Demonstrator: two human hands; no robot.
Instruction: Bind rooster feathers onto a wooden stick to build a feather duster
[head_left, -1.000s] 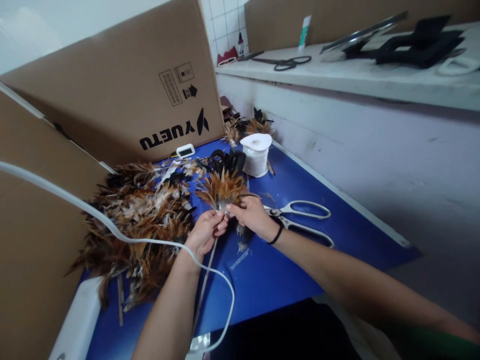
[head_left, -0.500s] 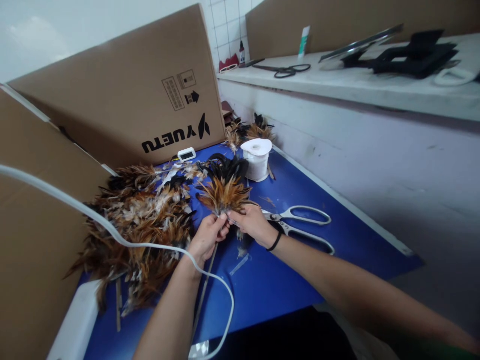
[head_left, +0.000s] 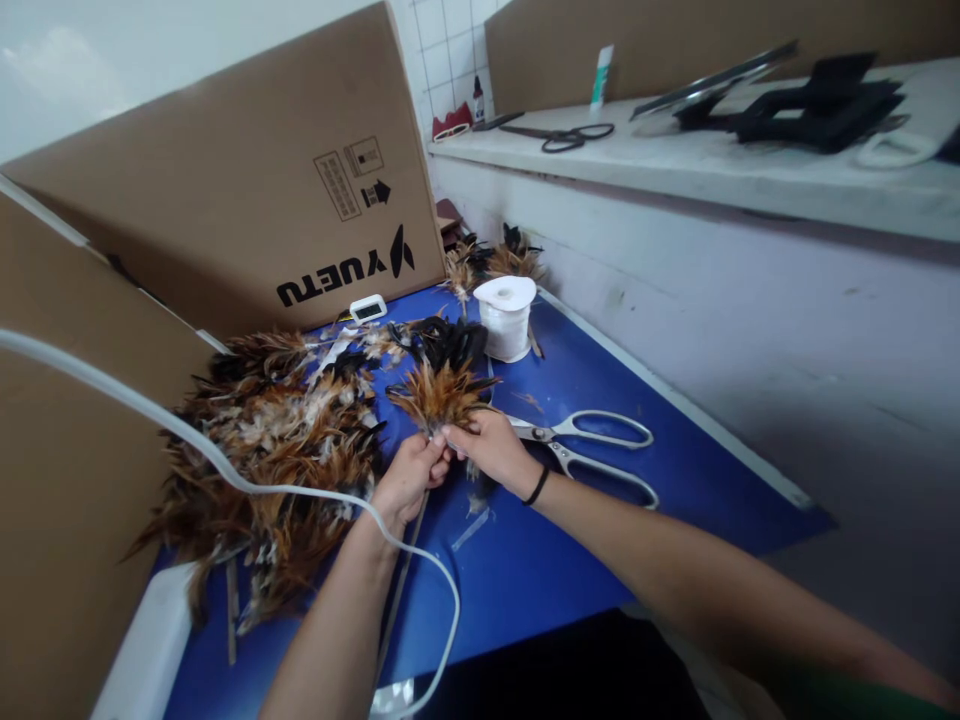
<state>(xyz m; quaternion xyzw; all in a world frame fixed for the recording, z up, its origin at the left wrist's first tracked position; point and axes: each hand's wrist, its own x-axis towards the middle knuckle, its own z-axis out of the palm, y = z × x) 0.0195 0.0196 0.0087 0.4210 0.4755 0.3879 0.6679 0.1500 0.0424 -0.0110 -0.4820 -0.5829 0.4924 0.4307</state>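
Both of my hands meet at the base of a feather bunch (head_left: pixel 439 392), brown with black plumes at its far end. My left hand (head_left: pixel 412 474) is closed round the bunch's base, where a thin stick (head_left: pixel 403 578) runs down toward me. My right hand (head_left: pixel 491 446) pinches at the same base from the right; fingertips touch there, and what lies between them is too small to make out. Open scissors (head_left: pixel 581 443) rest just right of my right hand. A white spool (head_left: pixel 507 318) stands behind it. To the left spreads a large pile of loose feathers (head_left: pixel 277 460).
A white cable (head_left: pixel 300 488) arcs over my left forearm. Large cardboard boxes (head_left: pixel 225 200) wall off the back and left. On the right, a white ledge (head_left: pixel 697 170) holds dark scissors (head_left: pixel 562 136) and a glue stick (head_left: pixel 601 77). A small white device (head_left: pixel 367 309) sits at the back.
The whole view has shifted slightly, so everything appears a little further left. My hands keep the same hold at the base of the feather bunch.
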